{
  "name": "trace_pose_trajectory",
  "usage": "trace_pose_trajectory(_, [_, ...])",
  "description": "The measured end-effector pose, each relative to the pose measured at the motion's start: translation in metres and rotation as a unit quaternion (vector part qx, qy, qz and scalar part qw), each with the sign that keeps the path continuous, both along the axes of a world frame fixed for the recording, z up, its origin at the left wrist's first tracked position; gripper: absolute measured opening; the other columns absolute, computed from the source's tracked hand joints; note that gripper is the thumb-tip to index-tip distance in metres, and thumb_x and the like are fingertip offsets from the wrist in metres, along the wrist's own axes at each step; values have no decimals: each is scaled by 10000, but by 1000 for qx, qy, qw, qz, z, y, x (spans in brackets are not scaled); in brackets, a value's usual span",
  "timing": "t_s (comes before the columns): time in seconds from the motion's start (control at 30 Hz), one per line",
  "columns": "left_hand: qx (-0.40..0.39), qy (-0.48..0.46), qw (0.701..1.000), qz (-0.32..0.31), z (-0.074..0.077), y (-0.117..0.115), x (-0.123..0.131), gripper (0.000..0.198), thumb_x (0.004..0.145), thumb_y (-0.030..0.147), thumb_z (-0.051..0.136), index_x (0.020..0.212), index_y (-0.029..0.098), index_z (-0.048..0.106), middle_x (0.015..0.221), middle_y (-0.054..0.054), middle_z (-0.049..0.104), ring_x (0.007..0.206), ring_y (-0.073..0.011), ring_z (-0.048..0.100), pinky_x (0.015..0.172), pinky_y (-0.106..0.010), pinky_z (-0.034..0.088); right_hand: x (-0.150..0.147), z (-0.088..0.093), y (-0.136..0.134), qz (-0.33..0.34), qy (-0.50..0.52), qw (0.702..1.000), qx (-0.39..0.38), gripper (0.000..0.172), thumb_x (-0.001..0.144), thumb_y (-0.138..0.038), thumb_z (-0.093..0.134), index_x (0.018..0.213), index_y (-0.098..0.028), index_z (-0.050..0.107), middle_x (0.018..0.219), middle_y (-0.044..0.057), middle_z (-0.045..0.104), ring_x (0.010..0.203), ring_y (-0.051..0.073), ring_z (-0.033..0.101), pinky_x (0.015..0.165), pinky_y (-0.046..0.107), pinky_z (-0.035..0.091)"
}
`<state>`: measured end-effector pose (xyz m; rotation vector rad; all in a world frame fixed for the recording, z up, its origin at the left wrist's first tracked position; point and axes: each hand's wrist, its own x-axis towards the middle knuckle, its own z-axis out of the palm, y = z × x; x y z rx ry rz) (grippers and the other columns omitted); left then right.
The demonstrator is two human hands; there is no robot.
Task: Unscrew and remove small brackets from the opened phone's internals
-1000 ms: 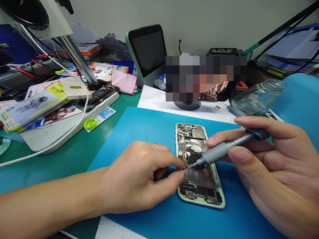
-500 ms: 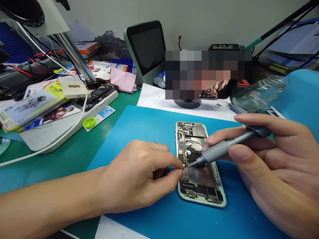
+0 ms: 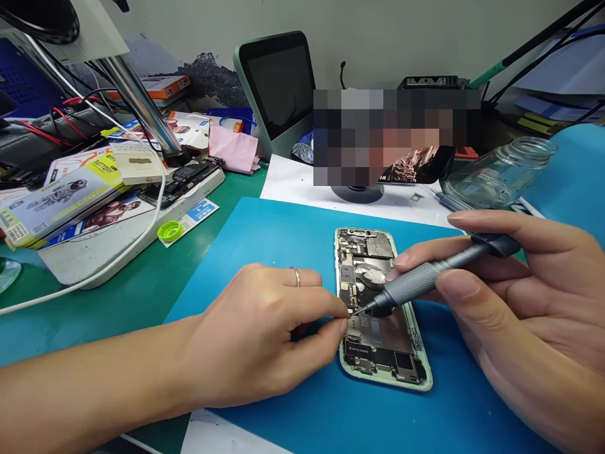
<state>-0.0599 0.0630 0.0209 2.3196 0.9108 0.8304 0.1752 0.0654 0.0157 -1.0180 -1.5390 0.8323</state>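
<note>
Grey screwdriver (image 3: pixel 416 282), just one, fills our curled right hand (image 3: pixel 529 309); our left hand (image 3: pixel 271 334) pinches, contents unclear, over one phone (image 3: pixel 387 334) reading "TAPTIC ENGINE" near the far edge of one mat (image 3: pixel 269 236).

A dark screen (image 3: pixel 278 85) leans back near the wall (image 3: pixel 378 38), with a glass jar (image 3: pixel 496 176) off to the right. At left, a metal pole (image 3: pixel 140 101) rises from a white base (image 3: pixel 94 247); a cable (image 3: pixel 162 189) crosses it, and a lime cap (image 3: pixel 170 231) sits on a card (image 3: pixel 201 213).
</note>
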Motion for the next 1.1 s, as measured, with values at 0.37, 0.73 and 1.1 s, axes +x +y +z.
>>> trace_pose_trajectory(0.37, [-36, -8, 999, 3, 2, -1, 2, 147, 917, 85, 637, 879, 103, 778, 657, 41, 577, 556, -47, 484, 560, -187, 360, 2, -2, 3, 8, -21, 999, 25, 323, 975, -248, 669, 1266, -371, 607, 990, -5, 777, 832, 144, 780, 681, 158, 678])
trace_pose_trajectory(0.73, [-47, -10, 999, 5, 1, 1, 3, 167, 906, 71, 636, 909, 96, 801, 647, 36, 598, 564, -45, 510, 564, -169, 370, 2, -4, 3, 5, -21, 999, 24, 321, 977, -257, 679, 1270, -371, 614, 997, -13, 772, 826, 121, 781, 710, 122, 664])
trace_pose_trajectory(1.1, [-41, -13, 999, 2, 2, 2, 3, 177, 906, 60, 629, 916, 93, 803, 647, 33, 609, 570, -47, 525, 571, -165, 378, 4, -4, 2, 4, -20, 1000, 21, 328, 973, -259, 684, 1273, -373, 614, 986, -2, 771, 823, 144, 781, 681, 158, 679])
